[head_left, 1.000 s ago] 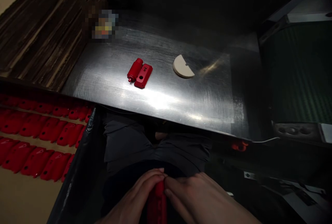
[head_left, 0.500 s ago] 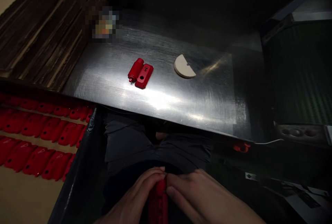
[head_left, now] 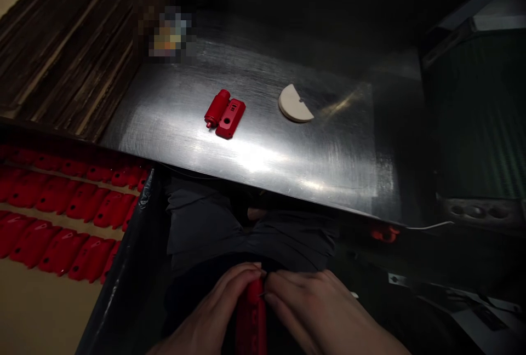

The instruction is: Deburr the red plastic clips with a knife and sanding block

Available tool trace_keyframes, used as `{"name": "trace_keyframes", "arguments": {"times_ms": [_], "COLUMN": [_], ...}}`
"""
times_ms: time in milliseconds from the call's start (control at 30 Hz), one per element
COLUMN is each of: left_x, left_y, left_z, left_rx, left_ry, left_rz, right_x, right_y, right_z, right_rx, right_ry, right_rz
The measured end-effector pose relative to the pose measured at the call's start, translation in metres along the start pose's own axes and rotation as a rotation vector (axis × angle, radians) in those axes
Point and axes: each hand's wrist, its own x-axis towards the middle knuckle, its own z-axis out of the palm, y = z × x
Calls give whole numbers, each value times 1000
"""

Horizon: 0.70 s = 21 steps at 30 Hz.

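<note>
Low in front of my lap, my left hand (head_left: 222, 300) is closed around a red plastic part (head_left: 250, 322) with a rounded end. My right hand (head_left: 308, 300) is pinched at the right of that end. A thin metal tip (head_left: 263, 293) shows between its fingers and touches or nearly touches the red part; the rest of this thin tool is mostly hidden in the hand. On the metal table ahead lie a red cylinder-shaped piece (head_left: 217, 108) and a red flat piece (head_left: 230, 118), side by side.
A cream half-disc (head_left: 295, 104) lies on the metal table (head_left: 189, 147). Rows of red plastic housings (head_left: 82, 201) fill the left side, beside a dark plastic-covered edge (head_left: 115, 278). Stacked brown boards (head_left: 74, 43) stand at the back left, a green belt (head_left: 480, 114) at right.
My hands keep their hold, with the right one shifted slightly. The thin metal tip now shows against the red part, and a small pale bit appears behind my right hand. The view moved slightly.
</note>
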Motion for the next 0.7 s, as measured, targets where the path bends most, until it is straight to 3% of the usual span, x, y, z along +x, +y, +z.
{"name": "trace_keyframes", "arguments": {"times_ms": [367,700], "left_x": [-3,-2], "left_y": [-1,-2], "left_z": [3,0], "left_rx": [14,35], "left_ry": [24,-63], "left_rz": [7,-32], "right_x": [1,2], "right_y": [0,-9], "right_z": [2,-12], "right_rx": [-1,53], "right_ry": [-5,-105], "right_rz": [-11,75]}}
